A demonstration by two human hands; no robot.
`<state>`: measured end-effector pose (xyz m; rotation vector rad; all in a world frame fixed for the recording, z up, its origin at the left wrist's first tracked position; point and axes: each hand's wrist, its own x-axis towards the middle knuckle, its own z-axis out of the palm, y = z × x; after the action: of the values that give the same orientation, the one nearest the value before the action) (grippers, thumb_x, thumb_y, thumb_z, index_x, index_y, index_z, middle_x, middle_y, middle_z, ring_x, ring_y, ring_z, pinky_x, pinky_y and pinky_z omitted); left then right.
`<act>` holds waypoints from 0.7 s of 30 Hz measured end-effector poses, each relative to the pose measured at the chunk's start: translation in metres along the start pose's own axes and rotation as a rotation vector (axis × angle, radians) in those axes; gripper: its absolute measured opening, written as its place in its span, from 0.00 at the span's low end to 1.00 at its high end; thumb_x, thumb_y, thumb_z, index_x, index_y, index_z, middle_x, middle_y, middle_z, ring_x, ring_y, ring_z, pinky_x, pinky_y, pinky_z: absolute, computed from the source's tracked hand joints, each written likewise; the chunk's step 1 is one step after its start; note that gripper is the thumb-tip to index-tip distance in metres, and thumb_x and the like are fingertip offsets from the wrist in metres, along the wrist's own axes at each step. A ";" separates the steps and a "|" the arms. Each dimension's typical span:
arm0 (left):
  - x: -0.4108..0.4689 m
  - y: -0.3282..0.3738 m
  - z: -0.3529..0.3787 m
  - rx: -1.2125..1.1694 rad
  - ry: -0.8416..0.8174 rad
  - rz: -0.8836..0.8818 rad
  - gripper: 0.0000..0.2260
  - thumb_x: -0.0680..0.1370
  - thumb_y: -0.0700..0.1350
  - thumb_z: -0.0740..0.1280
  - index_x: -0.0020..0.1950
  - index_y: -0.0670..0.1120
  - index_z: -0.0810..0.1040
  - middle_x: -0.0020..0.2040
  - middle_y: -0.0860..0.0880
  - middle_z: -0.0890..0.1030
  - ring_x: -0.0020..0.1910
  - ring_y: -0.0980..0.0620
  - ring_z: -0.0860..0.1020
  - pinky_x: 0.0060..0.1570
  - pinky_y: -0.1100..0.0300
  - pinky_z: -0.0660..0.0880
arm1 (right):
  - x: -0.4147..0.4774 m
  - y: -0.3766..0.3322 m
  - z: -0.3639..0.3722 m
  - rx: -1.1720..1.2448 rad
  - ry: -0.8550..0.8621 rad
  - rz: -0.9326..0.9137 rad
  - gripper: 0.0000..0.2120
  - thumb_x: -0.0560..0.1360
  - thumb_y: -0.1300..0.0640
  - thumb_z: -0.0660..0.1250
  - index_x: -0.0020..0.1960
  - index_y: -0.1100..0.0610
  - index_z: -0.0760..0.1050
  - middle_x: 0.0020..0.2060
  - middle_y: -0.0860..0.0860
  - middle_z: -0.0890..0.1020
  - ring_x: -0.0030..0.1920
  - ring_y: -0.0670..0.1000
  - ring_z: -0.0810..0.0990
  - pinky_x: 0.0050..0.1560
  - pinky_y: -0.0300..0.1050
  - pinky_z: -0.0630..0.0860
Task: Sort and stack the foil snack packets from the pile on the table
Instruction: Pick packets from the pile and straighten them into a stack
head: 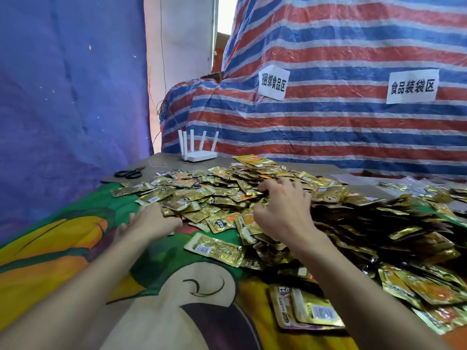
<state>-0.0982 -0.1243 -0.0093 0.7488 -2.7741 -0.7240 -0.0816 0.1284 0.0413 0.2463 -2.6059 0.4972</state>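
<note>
A wide pile of gold foil snack packets (227,190) covers the table from the middle to the right edge. My right hand (283,208) rests on top of the pile, fingers bent and spread, fingertips pressing into the packets; thumb and forefinger are apart. My left hand (149,221) lies palm down at the pile's left edge, touching the nearest packets, its fingertips partly hidden. One packet (214,248) lies alone, barcode side up, between my forearms. A short stack of packets (305,309) sits near the front by my right forearm.
A colourful cartoon cloth (75,248) covers the table. Black scissors (129,174) and a white router (198,154) with several antennas stand at the far left. A striped tarp (328,117) with two paper signs rises behind; a blue sheet (63,97) hangs at left.
</note>
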 end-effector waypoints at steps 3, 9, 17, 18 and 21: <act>0.013 -0.013 -0.002 0.122 -0.141 -0.071 0.51 0.66 0.76 0.66 0.78 0.43 0.61 0.78 0.39 0.63 0.75 0.36 0.63 0.73 0.43 0.63 | 0.037 -0.014 0.013 -0.029 -0.216 -0.104 0.25 0.73 0.60 0.64 0.70 0.50 0.73 0.64 0.55 0.77 0.66 0.59 0.71 0.66 0.57 0.66; 0.005 0.003 0.026 0.280 -0.348 -0.044 0.70 0.50 0.86 0.52 0.82 0.43 0.50 0.80 0.33 0.47 0.77 0.27 0.48 0.74 0.30 0.49 | 0.099 0.003 0.059 -0.268 -0.594 -0.157 0.24 0.76 0.67 0.65 0.70 0.53 0.75 0.64 0.55 0.80 0.60 0.57 0.79 0.63 0.56 0.77; -0.005 0.032 0.041 0.353 -0.257 0.241 0.60 0.58 0.80 0.68 0.79 0.45 0.58 0.78 0.42 0.61 0.77 0.40 0.59 0.72 0.42 0.60 | 0.137 0.009 0.082 -0.389 -0.685 -0.175 0.10 0.69 0.54 0.79 0.46 0.52 0.80 0.43 0.49 0.82 0.42 0.49 0.79 0.41 0.45 0.77; -0.004 0.032 0.039 0.327 -0.284 0.269 0.57 0.59 0.79 0.69 0.77 0.46 0.61 0.77 0.43 0.64 0.75 0.40 0.61 0.72 0.43 0.63 | 0.138 0.007 0.085 -0.364 -0.697 -0.195 0.12 0.70 0.56 0.78 0.52 0.53 0.82 0.44 0.49 0.83 0.42 0.49 0.79 0.40 0.44 0.77; 0.002 0.031 0.038 0.280 -0.376 0.305 0.52 0.59 0.76 0.72 0.73 0.48 0.65 0.73 0.44 0.69 0.72 0.40 0.65 0.70 0.42 0.66 | 0.139 0.000 0.098 -0.301 -0.735 -0.251 0.21 0.72 0.60 0.76 0.65 0.54 0.79 0.50 0.49 0.81 0.44 0.49 0.79 0.38 0.43 0.76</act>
<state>-0.1241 -0.0869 -0.0265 0.2287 -3.2732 -0.4596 -0.2436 0.0783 0.0283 0.7602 -3.2271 -0.1137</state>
